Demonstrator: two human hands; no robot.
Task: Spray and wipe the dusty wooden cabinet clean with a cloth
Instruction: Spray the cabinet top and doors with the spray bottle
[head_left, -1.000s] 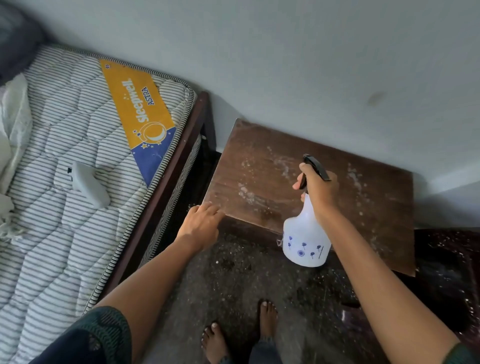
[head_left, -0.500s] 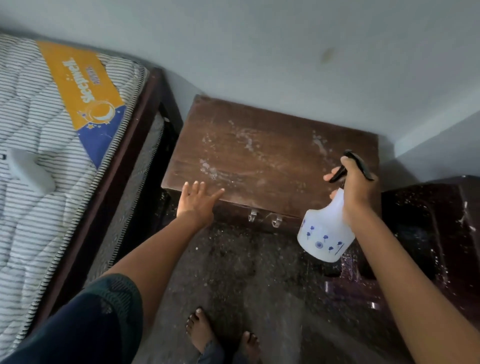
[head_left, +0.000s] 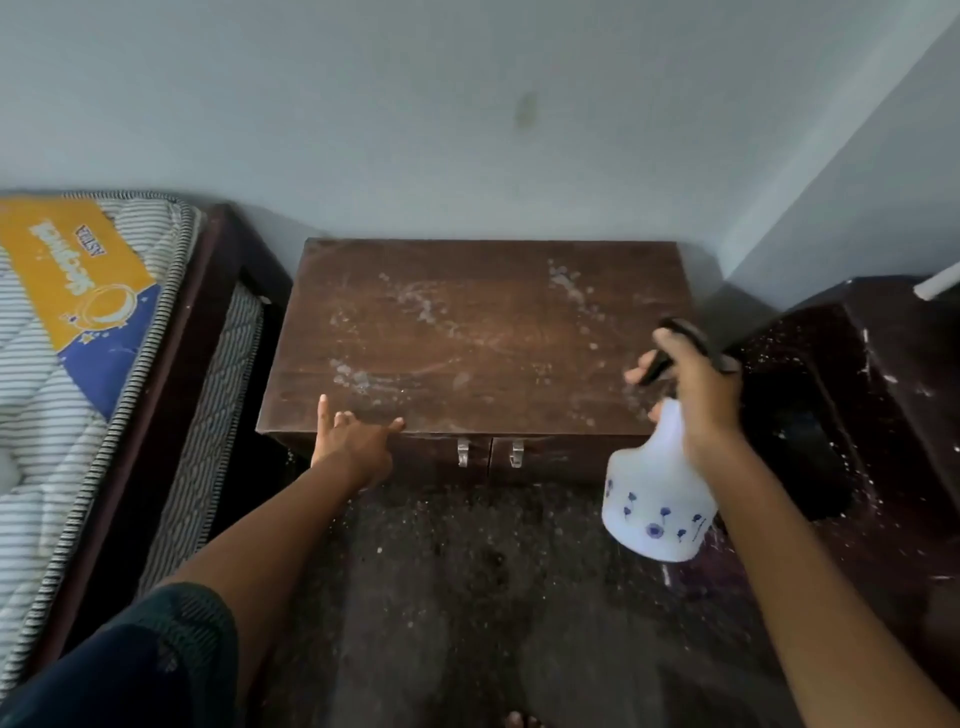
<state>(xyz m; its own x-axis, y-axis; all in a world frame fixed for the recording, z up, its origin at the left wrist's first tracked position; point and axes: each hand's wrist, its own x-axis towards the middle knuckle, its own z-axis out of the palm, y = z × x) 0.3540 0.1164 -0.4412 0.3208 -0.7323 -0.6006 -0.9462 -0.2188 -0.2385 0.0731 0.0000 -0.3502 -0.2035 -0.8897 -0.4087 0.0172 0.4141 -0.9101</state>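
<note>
You're at the spraying step: your right hand (head_left: 696, 395) clasps the spray bottle (head_left: 660, 499) by its neck, finger by the trigger, over the dusty cabinet (head_left: 478, 332) against the wall. Your left hand (head_left: 358, 441), empty and loose, touches its front edge. Next, aim at the top and squeeze. The mattress label (head_left: 78, 280), upside down, seems to read "ASTRA".

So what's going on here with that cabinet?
A person stands facing a dusty wooden cabinet. Their right hand grips a white spray bottle by its black trigger head, near the cabinet's front right corner. Their left hand holds nothing and rests at the front edge of the top. Pale dust patches mark the top, so it does not look wiped yet, and no cloth is in view.
</note>
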